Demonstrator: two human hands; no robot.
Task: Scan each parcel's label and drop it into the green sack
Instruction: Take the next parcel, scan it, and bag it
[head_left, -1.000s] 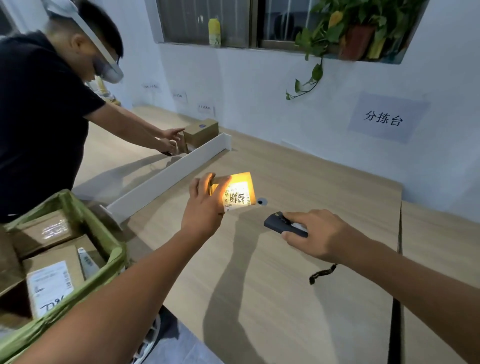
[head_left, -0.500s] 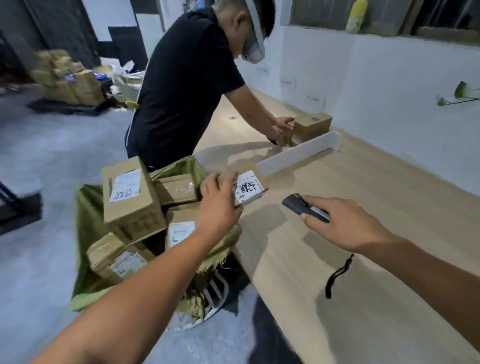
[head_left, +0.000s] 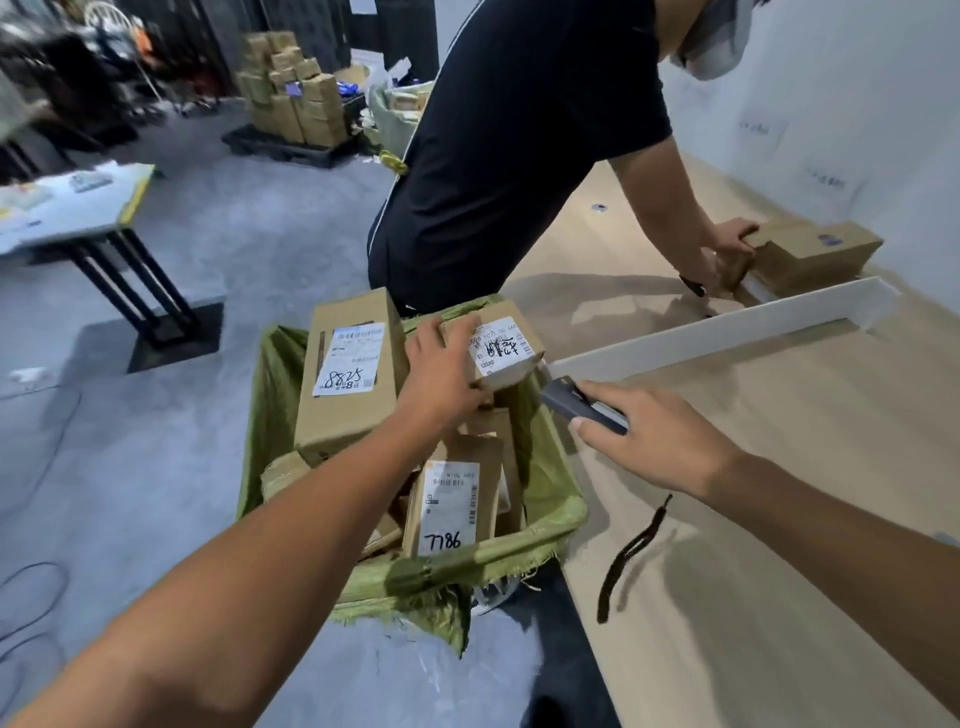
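My left hand (head_left: 441, 371) grips a small cardboard parcel (head_left: 501, 347) with a white label on top, held over the far side of the green sack (head_left: 545, 512). The sack stands on the floor against the table edge and holds several labelled boxes, among them a tall one marked 8825 (head_left: 348, 374) and a flat one marked 7786 (head_left: 451, 506). My right hand (head_left: 657, 441) holds a dark handheld scanner (head_left: 579, 406) over the table edge, its nose toward the sack. A black wrist strap (head_left: 631, 558) hangs from it.
Another person in a black shirt (head_left: 511, 150) leans over the wooden table (head_left: 779, 467) and handles a cardboard box (head_left: 813, 254) behind a white divider (head_left: 727, 327). Stacked boxes on a pallet (head_left: 291, 98) and a small black-legged table (head_left: 72, 208) stand on the grey floor.
My left hand has carried the small parcel from above the table leftwards to over the green sack. The scanner's light no longer falls on the label. My view has swung left and down.
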